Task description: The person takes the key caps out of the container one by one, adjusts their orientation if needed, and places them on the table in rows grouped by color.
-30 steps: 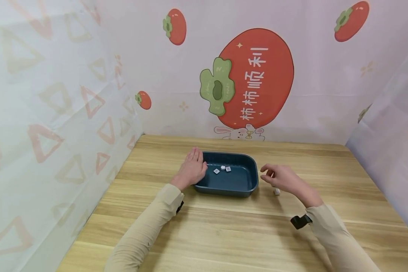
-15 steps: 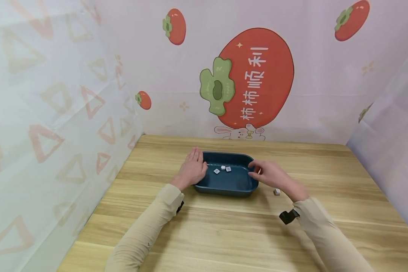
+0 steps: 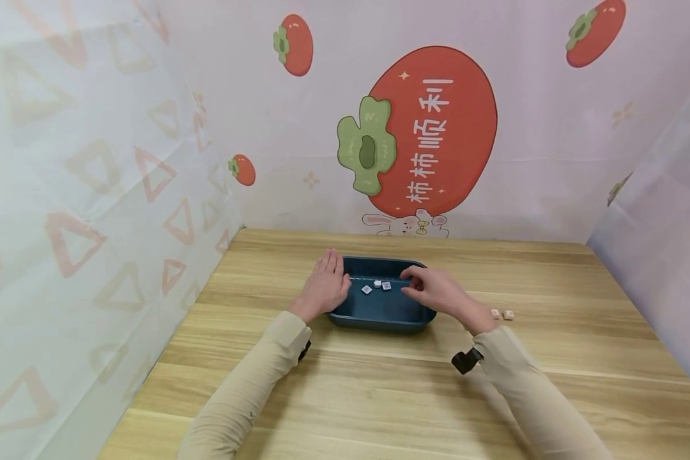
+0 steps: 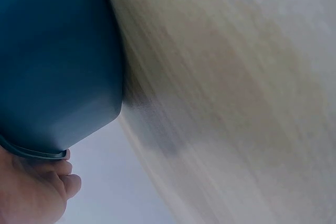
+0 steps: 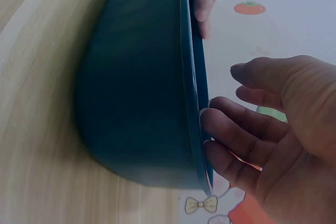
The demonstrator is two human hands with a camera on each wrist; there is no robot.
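In the head view a dark blue tray (image 3: pixel 374 324) stands on the wooden table. My left hand (image 3: pixel 322 287) rests on its left rim, fingers stretched forward and thumb over the inner side. Three small white cubes (image 3: pixel 367 290) with dark markings lie on the tray floor. Over the tray's right end reaches my right hand (image 3: pixel 437 291), to the right of the cubes. Its thumb and fingers are bent loosely and stand apart with nothing visible between them. In the right wrist view the fingers (image 5: pixel 231 129) overlap the tray rim.
Two more small cubes (image 3: pixel 508 315) lie on the table (image 3: pixel 356 390) just right of my right wrist. A back wall (image 3: pixel 529 191) printed with persimmons rises behind the table, and side walls (image 3: pixel 121 255) flank it.
My right hand has moved left, from beside the tray's right end to over it. Two cubes on the right now show, while the one nearer the tray is hidden. The left hand has stayed still.
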